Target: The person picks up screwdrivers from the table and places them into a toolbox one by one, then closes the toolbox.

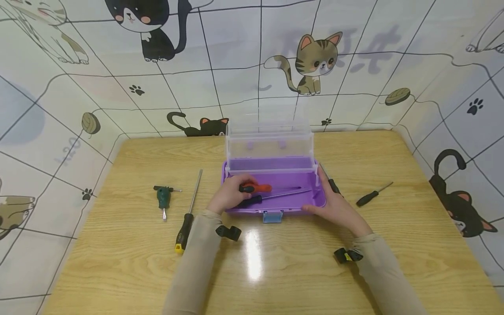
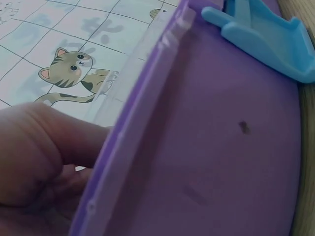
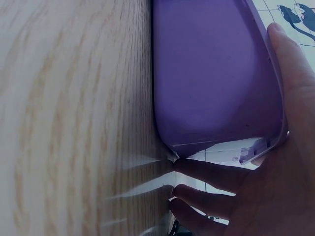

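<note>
A purple toolbox (image 1: 283,208) stands on the table with its clear lid (image 1: 271,144) raised at the back. My left hand (image 1: 230,192) reaches over its left front corner and grips the rear of a red-and-black screwdriver (image 1: 261,187) inside. In front of that one lies a black-handled screwdriver (image 1: 253,200), partly under the hand. The left wrist view shows the box's front wall and blue latch (image 2: 275,39); the grip is hidden there. Around the box's right front corner, my right hand (image 1: 334,208) has its thumb along the front rim and straight fingers spread beside the end wall.
To the left lie a green-handled screwdriver (image 1: 163,197) with a cross-shaped top and a long black-and-yellow screwdriver (image 1: 185,232). Right of the box are a black screwdriver (image 1: 334,186) close to my fingers and a small screwdriver (image 1: 368,199). A cat-print cloth surrounds the table.
</note>
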`<state>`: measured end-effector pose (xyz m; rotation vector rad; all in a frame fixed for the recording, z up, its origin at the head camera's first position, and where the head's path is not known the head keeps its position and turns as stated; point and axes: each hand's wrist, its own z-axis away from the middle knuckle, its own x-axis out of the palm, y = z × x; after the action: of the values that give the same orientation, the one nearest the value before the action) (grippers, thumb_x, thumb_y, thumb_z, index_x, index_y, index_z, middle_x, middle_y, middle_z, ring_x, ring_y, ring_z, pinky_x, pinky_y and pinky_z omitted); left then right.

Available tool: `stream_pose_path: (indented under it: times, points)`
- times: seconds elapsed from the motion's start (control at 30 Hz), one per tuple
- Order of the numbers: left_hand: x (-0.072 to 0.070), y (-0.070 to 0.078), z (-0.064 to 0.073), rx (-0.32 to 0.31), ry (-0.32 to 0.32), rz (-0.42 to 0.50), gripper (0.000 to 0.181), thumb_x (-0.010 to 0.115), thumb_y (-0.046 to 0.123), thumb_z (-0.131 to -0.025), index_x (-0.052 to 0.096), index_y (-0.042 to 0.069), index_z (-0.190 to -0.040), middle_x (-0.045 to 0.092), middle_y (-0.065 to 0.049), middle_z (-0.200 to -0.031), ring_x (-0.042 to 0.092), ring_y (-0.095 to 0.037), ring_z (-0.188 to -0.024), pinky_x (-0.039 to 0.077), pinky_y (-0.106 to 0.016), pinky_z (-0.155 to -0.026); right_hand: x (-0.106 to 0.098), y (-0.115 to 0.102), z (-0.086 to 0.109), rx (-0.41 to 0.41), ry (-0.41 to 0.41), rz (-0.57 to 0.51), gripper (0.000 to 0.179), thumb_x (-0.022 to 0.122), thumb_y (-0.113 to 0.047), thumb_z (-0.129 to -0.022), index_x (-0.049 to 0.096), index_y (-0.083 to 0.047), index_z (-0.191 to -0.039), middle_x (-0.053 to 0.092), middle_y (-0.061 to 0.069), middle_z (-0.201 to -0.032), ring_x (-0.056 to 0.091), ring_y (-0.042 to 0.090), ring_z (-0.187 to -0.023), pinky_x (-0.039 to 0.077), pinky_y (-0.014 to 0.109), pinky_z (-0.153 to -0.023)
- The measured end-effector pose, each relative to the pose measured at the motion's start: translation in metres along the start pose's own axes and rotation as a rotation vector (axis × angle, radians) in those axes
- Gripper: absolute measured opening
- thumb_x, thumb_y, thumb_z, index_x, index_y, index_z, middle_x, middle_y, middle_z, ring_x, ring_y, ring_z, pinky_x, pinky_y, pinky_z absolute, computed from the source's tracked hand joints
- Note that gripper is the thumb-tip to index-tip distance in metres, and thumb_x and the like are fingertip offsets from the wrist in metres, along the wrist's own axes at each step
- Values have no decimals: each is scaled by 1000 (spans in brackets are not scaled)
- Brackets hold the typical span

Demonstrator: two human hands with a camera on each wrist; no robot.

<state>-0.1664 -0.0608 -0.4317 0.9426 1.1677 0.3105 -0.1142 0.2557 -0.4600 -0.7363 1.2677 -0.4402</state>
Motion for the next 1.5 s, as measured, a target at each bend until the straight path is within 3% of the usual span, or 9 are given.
stream_pose_path:
  times: [0.17, 0.33, 0.57, 0.7, 1.0, 1.5]
  points:
    - [2, -1, 1, 16, -22, -61, 34, 70, -8, -78, 68, 13, -104, 67, -7, -103, 59, -25, -95, 45, -42, -88, 1, 1, 0, 7, 0, 7, 117, 73, -49, -81, -18, -31, -152, 28, 36, -146, 49, 58, -111, 39, 68, -90]
    - [4, -2, 1, 36, -39, -92, 31, 63, -11, -81, 68, 8, -105, 68, -8, -100, 60, -25, -92, 47, -40, -86, 1, 0, 0, 17, 3, 6, 117, 73, -50, -81, -17, -31, -152, 27, 35, -147, 49, 58, -111, 39, 69, -89]
    - [0, 1, 4, 82, -32, -33, 27, 64, -6, -86, 65, -1, -112, 68, -15, -110, 61, -29, -106, 45, -41, -96, 1, -1, -1, 17, 0, -3, 116, 73, -50, -81, -18, -33, -152, 26, 35, -147, 48, 58, -112, 38, 69, -90]
    - [-4, 4, 6, 99, -18, -26, 28, 65, -4, -87, 64, -2, -115, 68, -16, -110, 62, -28, -105, 46, -41, -95, 1, -1, -1, 16, 0, -10, 116, 73, -50, -81, -17, -31, -153, 26, 35, -147, 49, 58, -111, 39, 69, -89]
    - [-10, 8, 11, 71, -18, 40, 28, 61, -2, -91, 62, -4, -119, 66, -17, -114, 61, -28, -106, 47, -41, -94, 2, 0, 0, 23, 3, 10, 116, 73, -50, -81, -15, -27, -154, 28, 37, -145, 49, 58, -110, 39, 69, -88]
    - [-21, 12, 21, 105, 32, 93, 28, 63, 2, -91, 63, -4, -118, 65, -19, -115, 60, -31, -107, 47, -48, -92, 0, -1, 1, 27, -6, 1, 116, 72, -50, -82, -16, -27, -153, 27, 37, -146, 46, 60, -113, 37, 69, -91]
